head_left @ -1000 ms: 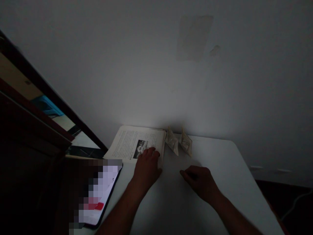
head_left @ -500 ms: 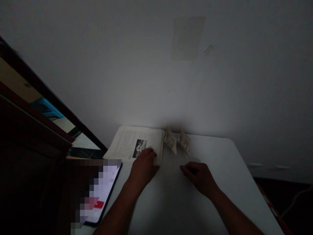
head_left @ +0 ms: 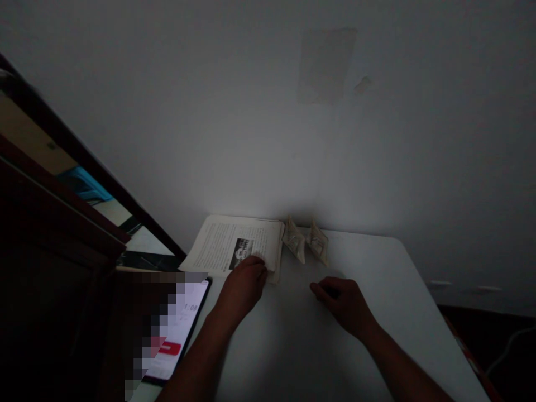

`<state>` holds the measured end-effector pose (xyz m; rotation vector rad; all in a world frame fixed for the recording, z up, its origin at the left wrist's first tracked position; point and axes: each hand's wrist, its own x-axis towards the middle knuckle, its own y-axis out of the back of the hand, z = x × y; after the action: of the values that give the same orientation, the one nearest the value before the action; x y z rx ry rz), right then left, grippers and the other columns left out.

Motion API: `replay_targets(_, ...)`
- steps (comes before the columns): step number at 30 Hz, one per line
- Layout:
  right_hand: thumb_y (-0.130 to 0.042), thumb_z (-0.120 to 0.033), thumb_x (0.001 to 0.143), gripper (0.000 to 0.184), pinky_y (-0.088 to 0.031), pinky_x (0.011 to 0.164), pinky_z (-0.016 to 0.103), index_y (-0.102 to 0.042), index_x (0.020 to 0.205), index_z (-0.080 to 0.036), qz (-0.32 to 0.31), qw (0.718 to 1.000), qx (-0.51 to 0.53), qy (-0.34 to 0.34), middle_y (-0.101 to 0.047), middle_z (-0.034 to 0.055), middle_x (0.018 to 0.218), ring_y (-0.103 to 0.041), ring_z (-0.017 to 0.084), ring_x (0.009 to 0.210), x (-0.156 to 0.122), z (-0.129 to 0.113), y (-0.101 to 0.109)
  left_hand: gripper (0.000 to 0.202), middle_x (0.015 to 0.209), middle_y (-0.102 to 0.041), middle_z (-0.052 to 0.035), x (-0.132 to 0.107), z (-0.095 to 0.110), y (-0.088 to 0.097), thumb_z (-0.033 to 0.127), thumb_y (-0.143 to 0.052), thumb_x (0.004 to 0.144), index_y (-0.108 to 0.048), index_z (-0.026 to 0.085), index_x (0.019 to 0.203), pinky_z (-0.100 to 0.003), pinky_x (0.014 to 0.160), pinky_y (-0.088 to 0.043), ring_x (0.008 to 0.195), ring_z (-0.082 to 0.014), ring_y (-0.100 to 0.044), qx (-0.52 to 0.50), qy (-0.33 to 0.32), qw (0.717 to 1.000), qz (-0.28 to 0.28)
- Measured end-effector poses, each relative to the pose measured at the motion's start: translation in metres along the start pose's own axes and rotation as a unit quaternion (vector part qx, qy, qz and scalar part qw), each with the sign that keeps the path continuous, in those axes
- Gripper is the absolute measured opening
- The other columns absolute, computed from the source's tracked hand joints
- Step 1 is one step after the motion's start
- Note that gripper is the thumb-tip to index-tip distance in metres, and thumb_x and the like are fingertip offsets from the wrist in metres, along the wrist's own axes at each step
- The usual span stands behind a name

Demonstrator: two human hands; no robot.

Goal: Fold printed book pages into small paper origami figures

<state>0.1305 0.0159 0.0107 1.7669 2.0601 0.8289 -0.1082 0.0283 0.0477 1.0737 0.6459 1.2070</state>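
Observation:
My left hand [head_left: 245, 285] is at the near right corner of a stack of printed pages [head_left: 213, 243], its thumb and fingers closed on the edge of the top sheet. The fingertips are partly hidden. Text and a dark picture are printed on that sheet. My right hand [head_left: 341, 298] rests over the white table with its fingers curled in and thumb against them; nothing shows in it. Just beyond the hands, a folded paper boat [head_left: 294, 241] stands beside the stack, and a second paper boat [head_left: 318, 243] is to its right.
A phone [head_left: 188, 318] with a lit screen, partly pixelated, lies at the left edge of the white table [head_left: 368, 257]. The grey wall [head_left: 251, 139] rises directly behind. Dark wooden furniture [head_left: 50, 240] stands at left, and a cable [head_left: 508, 346] hangs low at right.
My left hand's thumb has drawn in from apart to meet the fingers at the sheet's corner, where lower pages now show. My right hand has stayed almost still. The view has shifted slightly.

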Motion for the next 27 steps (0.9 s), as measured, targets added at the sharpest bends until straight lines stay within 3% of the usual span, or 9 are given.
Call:
replay_targets(8,-0.052,-0.041,0.082,0.035,-0.037,0.048,0.024,-0.058,0.056,-0.019,-0.001,1.0,-0.006,-0.005,-0.054,-0.0017,0.051,-0.05,0.012,0.048,-0.0002,-0.0033,0.0011,0.018,0.085,-0.065,-0.0062,0.0017,0.0,0.0012,0.014,-0.048,0.083,-0.066,0.016,0.08,-0.029,0.076,-0.046,0.08,-0.0179,-0.061,-0.037,0.01,0.998,0.047)
replay_targets(17,-0.052,-0.042,0.082,0.035,-0.039,0.048,0.024,-0.061,0.058,-0.018,0.003,1.0,-0.008,-0.001,-0.058,-0.0006,0.052,-0.052,0.013,0.049,-0.0006,-0.0029,0.0018,0.012,0.08,-0.07,-0.0032,0.0003,-0.0008,0.0002,0.02,-0.057,0.077,-0.069,0.019,0.079,-0.027,0.069,-0.047,0.073,-0.0178,-0.065,-0.053,0.078,0.994,0.057)
replay_targets(23,-0.052,-0.043,0.082,0.036,-0.038,0.049,0.024,-0.059,0.056,-0.018,-0.004,1.0,-0.005,-0.013,-0.057,-0.0007,0.052,-0.052,0.013,0.049,-0.0011,-0.0026,0.0012,0.005,0.068,-0.067,0.0014,-0.0002,-0.0032,-0.0006,0.021,-0.061,0.073,-0.062,0.019,0.069,-0.024,0.062,-0.045,0.063,-0.0141,-0.062,-0.114,0.096,0.983,0.11)
replay_targets(27,-0.052,-0.043,0.082,0.036,-0.038,0.049,0.024,-0.06,0.057,-0.018,-0.004,1.0,-0.001,-0.015,-0.057,-0.0005,0.052,-0.052,0.014,0.05,-0.0012,-0.0027,0.0015,0.013,0.062,-0.063,0.002,-0.0013,-0.0072,-0.003,0.028,-0.066,0.07,-0.06,0.018,0.064,-0.023,0.057,-0.043,0.058,-0.0131,-0.058,-0.137,0.118,0.974,0.133)
